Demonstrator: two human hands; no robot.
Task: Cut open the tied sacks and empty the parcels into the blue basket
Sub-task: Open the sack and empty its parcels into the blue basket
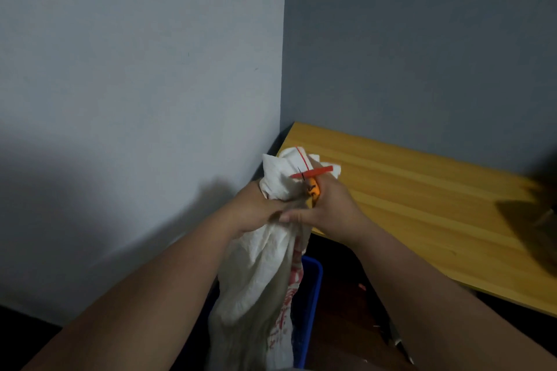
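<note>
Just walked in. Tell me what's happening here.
A person is opening a tied white sack over a blue basket. The left hand grips the bunched neck just below a red tie. The right hand holds an orange-handled cutter up against that tie. The tie looks uncut, and no parcels are visible. A wooden table stands to the right.

Support surface: yellow wooden table [422, 190] set against the grey wall, in the corner. One dark, blurred item [533, 220] rests on its right end; identity cannot be determined. Dark floor [346, 325] below carries the blue basket [310, 295], beside the table edge.
</note>
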